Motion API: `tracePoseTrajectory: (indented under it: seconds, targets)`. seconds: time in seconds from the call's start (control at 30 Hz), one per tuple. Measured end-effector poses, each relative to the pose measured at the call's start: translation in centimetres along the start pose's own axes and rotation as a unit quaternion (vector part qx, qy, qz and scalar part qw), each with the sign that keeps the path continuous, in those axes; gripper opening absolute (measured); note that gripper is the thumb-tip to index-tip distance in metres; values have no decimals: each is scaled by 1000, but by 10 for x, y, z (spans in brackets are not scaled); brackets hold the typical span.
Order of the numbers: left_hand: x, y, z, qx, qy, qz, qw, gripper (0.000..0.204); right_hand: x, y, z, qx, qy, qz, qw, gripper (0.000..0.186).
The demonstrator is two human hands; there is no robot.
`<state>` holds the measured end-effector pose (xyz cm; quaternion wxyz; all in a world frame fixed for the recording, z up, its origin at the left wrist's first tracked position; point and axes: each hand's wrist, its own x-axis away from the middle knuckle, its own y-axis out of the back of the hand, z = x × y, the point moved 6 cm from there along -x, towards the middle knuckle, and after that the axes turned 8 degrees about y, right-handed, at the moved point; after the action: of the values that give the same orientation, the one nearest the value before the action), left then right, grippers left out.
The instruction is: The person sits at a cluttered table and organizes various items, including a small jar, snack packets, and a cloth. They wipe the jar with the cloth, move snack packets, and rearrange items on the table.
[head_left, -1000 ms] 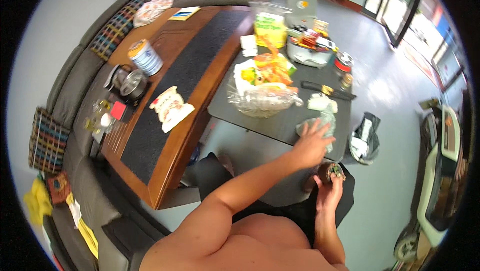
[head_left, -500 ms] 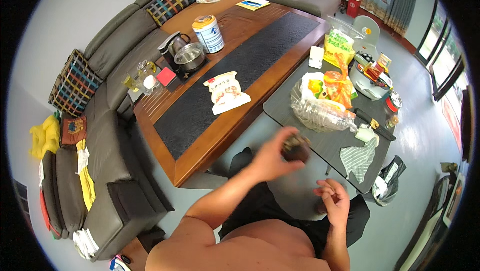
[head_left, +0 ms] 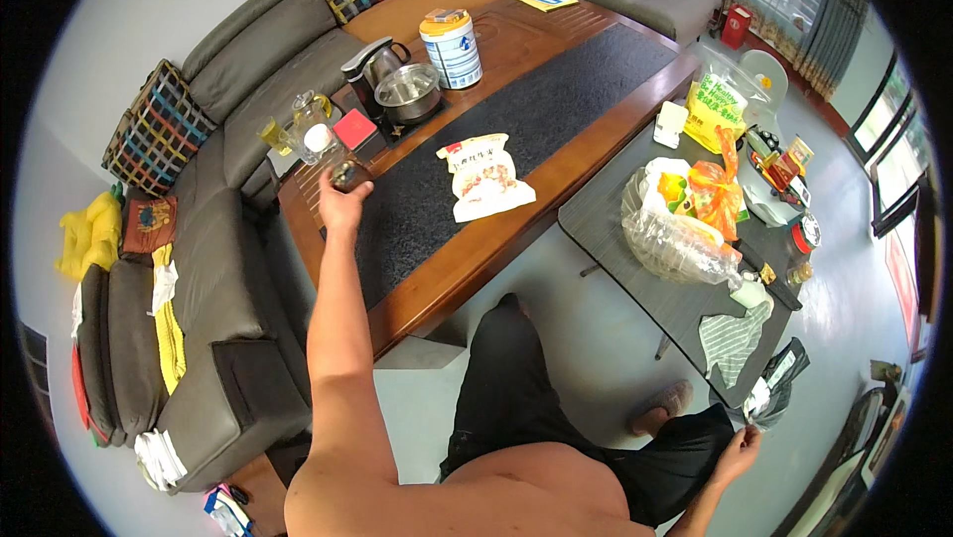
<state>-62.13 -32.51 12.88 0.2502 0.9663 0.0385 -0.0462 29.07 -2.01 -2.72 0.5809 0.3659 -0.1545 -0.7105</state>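
My left hand [head_left: 342, 201] reaches out over the near left corner of the brown wooden table [head_left: 437, 301]. Its fingers are closed around a small, dark brown, rounded object [head_left: 349, 176], whose exact kind I cannot make out. Close by on the table are a red square box [head_left: 358, 129], a glass teapot [head_left: 310, 110] and a round white item [head_left: 318, 137]. My right hand [head_left: 737, 456] is low at the right, beside my dark trouser leg [head_left: 685, 448]. Its fingers are pinched together near a black plastic bag [head_left: 779, 383]; what they hold, if anything, is hidden.
A white snack bag [head_left: 486, 178] lies on the table's dark inlay. Behind stand a steel pot [head_left: 408, 93], a kettle [head_left: 383, 64] and a white-blue can [head_left: 453, 51]. On the grey side table [head_left: 620, 269] are a clear bag of goods [head_left: 667, 229] and a striped cloth [head_left: 735, 338].
My left hand has swung left with the dark object, from between the tables to over the wooden table. My right hand has dropped down and right. The view has shifted.
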Motion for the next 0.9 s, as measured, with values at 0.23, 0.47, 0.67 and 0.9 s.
tracePoseTrajectory:
  seconds: [0.23,0.47,0.67,0.9]
  targets:
    - [-70,10,43,-107,83,-82,987,80,-1,-21,15,126,-24,134,983,36]
    - [-104,-4,73,-136,67,-90,984,82,0,-24,19,121,-14,117,986,34]
    - [-143,-20,87,-160,26,-81,984,86,2,-24,25,104,-27,117,987,33]
    - [-190,5,131,-278,63,-37,958,92,-12,-40,61,177,19,85,980,30]
